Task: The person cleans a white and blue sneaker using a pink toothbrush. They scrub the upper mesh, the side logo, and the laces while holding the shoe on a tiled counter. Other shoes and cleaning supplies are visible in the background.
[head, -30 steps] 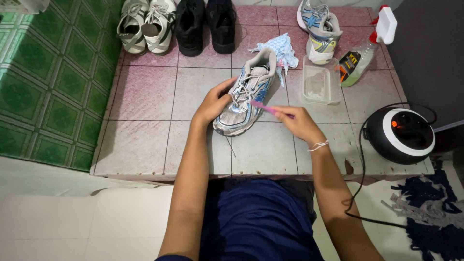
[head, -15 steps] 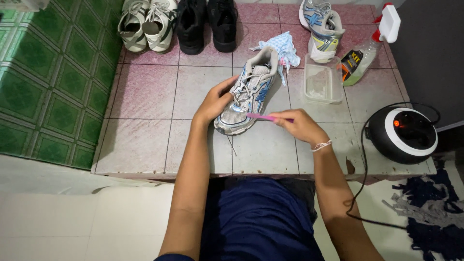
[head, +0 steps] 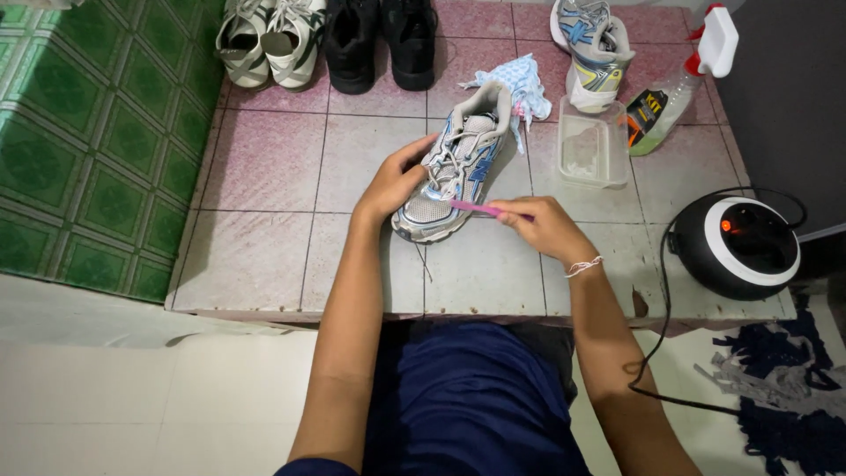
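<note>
A silver and blue running shoe [head: 454, 163] lies on the tiled table top [head: 264, 176], toe toward me. My left hand [head: 394, 182] grips its left side near the laces. My right hand [head: 539, 227] holds a thin pink brush [head: 476, 208], whose head rests against the shoe's right side near the toe. A loose lace end trails onto the tile below the toe.
A blue and white cloth [head: 522, 81] lies behind the shoe. To the right are a clear plastic tub [head: 592, 144], a spray bottle [head: 674, 88] and the matching shoe [head: 592, 48]. Grey shoes [head: 264, 40] and black shoes [head: 379, 40] stand at the back. A round black and white appliance [head: 738, 245] with a cord sits at the right edge.
The pink brush has slid down and left along the shoe's side toward the toe. My left hand keeps its grip on the shoe.
</note>
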